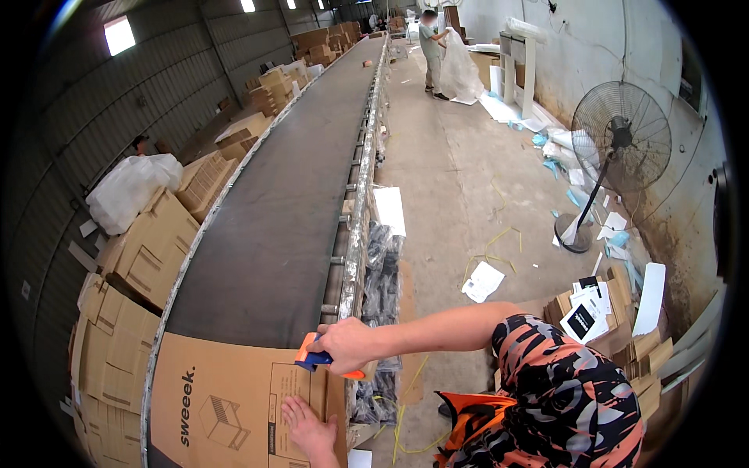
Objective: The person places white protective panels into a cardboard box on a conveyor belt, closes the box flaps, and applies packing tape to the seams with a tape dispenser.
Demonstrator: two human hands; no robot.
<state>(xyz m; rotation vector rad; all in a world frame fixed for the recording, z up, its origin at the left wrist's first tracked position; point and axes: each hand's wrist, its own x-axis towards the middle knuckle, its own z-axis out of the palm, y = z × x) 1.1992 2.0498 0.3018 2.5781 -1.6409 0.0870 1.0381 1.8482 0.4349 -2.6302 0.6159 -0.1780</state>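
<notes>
A large brown cardboard box (234,366) lies on the belt near me, with a printed line drawing of a piece of furniture on its top. My right hand (349,344) is closed round an orange and blue tape dispenser (314,358) at the box's right edge. Part of the dispenser is hidden behind the fingers. My left hand (308,427) rests on the box top just below, palm down with its fingers stretched out. The left forearm leaves the picture at the lower edge.
A long dark conveyor belt (273,187) runs away from me. Stacked cartons (156,242) line its left side. At the right stand a floor fan (622,132) and flattened cardboard with papers (587,312). Farther off, a person (431,51) handles a plastic sheet (460,70).
</notes>
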